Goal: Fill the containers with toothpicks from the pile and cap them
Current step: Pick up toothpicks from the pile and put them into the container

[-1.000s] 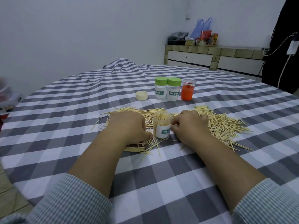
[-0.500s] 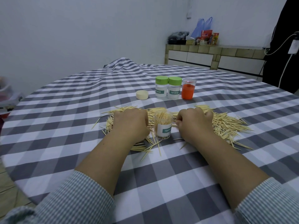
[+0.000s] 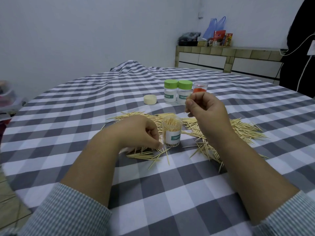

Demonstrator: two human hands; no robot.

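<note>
Where the pile [image 3: 226, 133] of thin, pale wooden toothpicks lies scattered across the middle of the frame, an open jar [image 3: 172, 131] of clear plastic stands upright among them, a small cylinder with a white-and-teal label and a dense bundle of toothpicks standing on end inside it. The left hand [image 3: 138, 132], just left of the jar, is curled with its fingertips down on the sticks at the jar's foot; whether it pinches any of them cannot be told. The right hand [image 3: 207, 108] is raised above and to the right of the jar, its fingers curled and its thumb and forefinger pinching a few toothpicks [image 3: 187, 103] that hang downward, blurred. Behind the hands, above centre, two more clear jars with rounded green caps stand touching side by side: the left jar [image 3: 170, 93] and the right one [image 3: 184, 94], both labelled. Just right of them is a clear orange jar [image 3: 199, 88] without a cap, partly hidden by the right hand. A loose cream cap [image 3: 150, 99], a flat round disc, lies left of the capped jars. All rest on a table [image 3: 71, 106] under a soft grey-and-white checked cloth with a rumpled fold at its far edge. Both forearms end in fine-striped sleeves at the bottom corners. At the upper right a tiled counter [image 3: 230, 53] holds bags and boxes.
</note>
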